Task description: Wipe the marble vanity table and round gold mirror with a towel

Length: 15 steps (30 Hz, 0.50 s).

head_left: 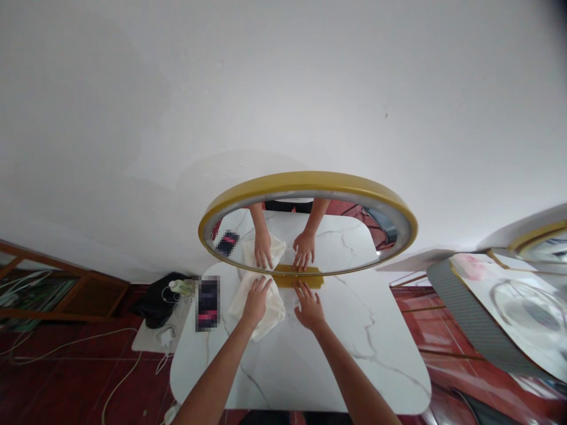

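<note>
A round mirror with a gold frame (310, 180) stands on a gold base (319, 281) at the back of the table. My left hand (256, 302) lies with fingers stretched out on a cream cloth (272, 313), just in front of the base. To the right, my right hand (310, 308) has its fingers spread, with the fingertips at the front edge of the base. Nothing is gripped in either hand. The mirror glass (283, 230) reflects both hands, the cloth and the tabletop.
The white marbled table (376, 348) stands against a pale wall. A phone (208, 303), blurred out, lies at its left. Beyond that are a black bag (159, 298) and a white charger (166, 336) with cables. At right stands another table (500, 307) with a mirror.
</note>
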Each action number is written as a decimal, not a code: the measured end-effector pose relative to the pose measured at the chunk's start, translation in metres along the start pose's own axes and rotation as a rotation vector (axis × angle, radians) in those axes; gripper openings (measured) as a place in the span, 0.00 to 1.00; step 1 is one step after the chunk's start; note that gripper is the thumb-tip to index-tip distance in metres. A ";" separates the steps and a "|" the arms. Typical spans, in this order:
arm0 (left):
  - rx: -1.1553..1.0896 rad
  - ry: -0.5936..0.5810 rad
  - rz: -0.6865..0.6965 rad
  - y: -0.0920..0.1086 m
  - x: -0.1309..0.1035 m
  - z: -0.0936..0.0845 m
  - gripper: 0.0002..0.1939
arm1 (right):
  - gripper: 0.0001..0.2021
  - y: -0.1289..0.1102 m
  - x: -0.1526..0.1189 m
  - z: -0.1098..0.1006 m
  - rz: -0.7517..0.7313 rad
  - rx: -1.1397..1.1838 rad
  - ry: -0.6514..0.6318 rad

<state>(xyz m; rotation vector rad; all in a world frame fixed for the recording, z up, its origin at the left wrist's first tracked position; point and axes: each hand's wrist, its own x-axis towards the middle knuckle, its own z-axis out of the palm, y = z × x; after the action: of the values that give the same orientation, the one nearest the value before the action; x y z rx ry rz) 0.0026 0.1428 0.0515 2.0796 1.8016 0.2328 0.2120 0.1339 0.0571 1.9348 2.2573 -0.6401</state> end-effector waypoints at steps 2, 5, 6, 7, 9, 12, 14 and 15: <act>0.004 -0.005 -0.001 0.002 -0.005 0.000 0.35 | 0.40 0.001 0.000 -0.001 -0.004 -0.005 -0.004; 0.018 -0.015 0.003 0.003 -0.005 -0.003 0.36 | 0.40 0.002 -0.001 -0.002 -0.009 -0.007 -0.009; 0.023 -0.016 0.006 0.002 -0.003 -0.005 0.36 | 0.40 0.002 -0.001 -0.002 -0.008 -0.007 -0.011; 0.027 -0.016 0.009 0.001 0.001 -0.007 0.36 | 0.41 0.002 -0.001 -0.003 -0.005 -0.006 -0.013; 0.030 -0.009 0.017 -0.003 0.009 -0.011 0.37 | 0.41 0.001 -0.001 -0.003 0.000 -0.007 -0.017; 0.027 0.005 0.034 -0.008 0.019 -0.014 0.39 | 0.41 0.000 -0.002 -0.005 0.003 -0.008 -0.024; 0.022 0.010 0.042 -0.009 0.020 -0.013 0.38 | 0.41 0.001 -0.001 -0.005 0.002 -0.007 -0.027; 0.019 0.012 0.043 -0.008 0.019 -0.011 0.38 | 0.42 0.001 -0.001 -0.005 0.000 -0.007 -0.028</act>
<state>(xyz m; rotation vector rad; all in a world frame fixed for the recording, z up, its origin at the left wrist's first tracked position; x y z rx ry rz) -0.0060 0.1640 0.0559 2.1369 1.7738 0.2412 0.2144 0.1349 0.0622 1.9103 2.2400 -0.6546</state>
